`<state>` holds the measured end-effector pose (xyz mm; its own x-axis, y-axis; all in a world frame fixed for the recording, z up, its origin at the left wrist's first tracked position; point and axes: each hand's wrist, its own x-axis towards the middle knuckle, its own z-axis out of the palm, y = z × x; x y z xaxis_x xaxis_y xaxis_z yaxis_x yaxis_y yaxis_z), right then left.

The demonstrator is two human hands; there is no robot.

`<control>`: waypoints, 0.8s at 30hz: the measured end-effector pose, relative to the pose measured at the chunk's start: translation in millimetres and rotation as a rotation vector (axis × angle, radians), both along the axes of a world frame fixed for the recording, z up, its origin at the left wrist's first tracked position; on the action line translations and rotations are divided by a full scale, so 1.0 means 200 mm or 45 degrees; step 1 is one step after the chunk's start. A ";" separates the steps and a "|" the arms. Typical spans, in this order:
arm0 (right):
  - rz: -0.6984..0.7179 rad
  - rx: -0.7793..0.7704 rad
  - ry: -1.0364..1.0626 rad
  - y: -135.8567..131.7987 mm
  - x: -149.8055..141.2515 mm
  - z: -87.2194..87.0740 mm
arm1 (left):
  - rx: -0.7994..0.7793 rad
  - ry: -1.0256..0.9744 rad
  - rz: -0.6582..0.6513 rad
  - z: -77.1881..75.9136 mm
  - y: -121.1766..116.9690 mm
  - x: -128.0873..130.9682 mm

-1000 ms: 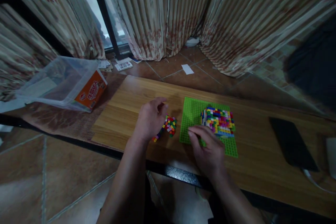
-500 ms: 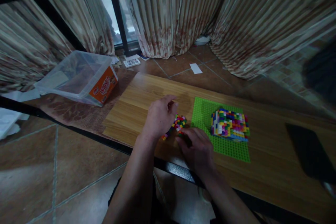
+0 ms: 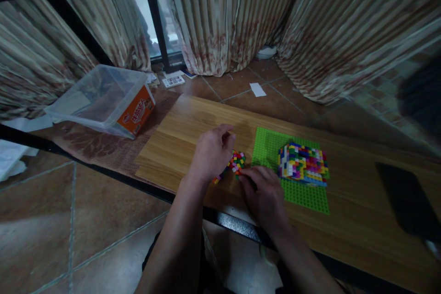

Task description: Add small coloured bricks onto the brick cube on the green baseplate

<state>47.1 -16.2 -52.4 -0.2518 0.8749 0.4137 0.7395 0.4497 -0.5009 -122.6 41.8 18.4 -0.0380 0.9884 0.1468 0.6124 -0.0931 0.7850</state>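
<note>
Near the middle of the wooden table (image 3: 179, 124), two bare hands bracket a loose pile of small bricks (image 3: 237, 160).

The pile stretches from near left to far right, partly hidden by the left hand (image 3: 211, 152), which hangs over its left side with fingers curled; whether it grips a brick I cannot tell. On the other side, the right hand (image 3: 264, 189) brings thumb and forefinger to the pile's near right edge, the closer of the two to the visible bricks; whether anything is pinched there is too small to tell. Right of the pile lies a green board (image 3: 305, 199), bearing a built block of bricks (image 3: 302, 164), its long axis running left to right, nearer the right hand.
</note>
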 end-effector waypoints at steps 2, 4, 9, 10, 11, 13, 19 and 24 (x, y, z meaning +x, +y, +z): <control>-0.006 -0.010 -0.003 0.00 -0.01 0.00 | -0.003 0.009 0.005 0.00 0.00 0.00; -0.007 -0.022 -0.013 0.00 -0.01 0.00 | -0.002 0.018 0.008 0.00 0.00 0.00; -0.015 -0.019 -0.055 0.01 -0.01 -0.02 | -0.007 0.016 -0.008 -0.01 0.01 0.00; -0.016 -0.019 -0.062 0.01 -0.01 -0.02 | -0.005 0.016 -0.011 -0.01 0.01 0.00; -0.018 -0.016 -0.065 0.02 -0.01 -0.02 | -0.002 0.015 -0.010 -0.01 0.01 0.00; -0.017 -0.001 -0.048 0.01 -0.02 -0.02 | -0.001 0.012 -0.008 -0.01 0.01 0.00; -0.005 0.077 0.129 -0.01 0.02 0.10 | 0.001 -0.006 -0.004 0.00 0.01 0.00; -0.242 0.164 0.160 -0.01 0.27 0.20 | -0.010 0.022 0.007 0.00 0.01 0.00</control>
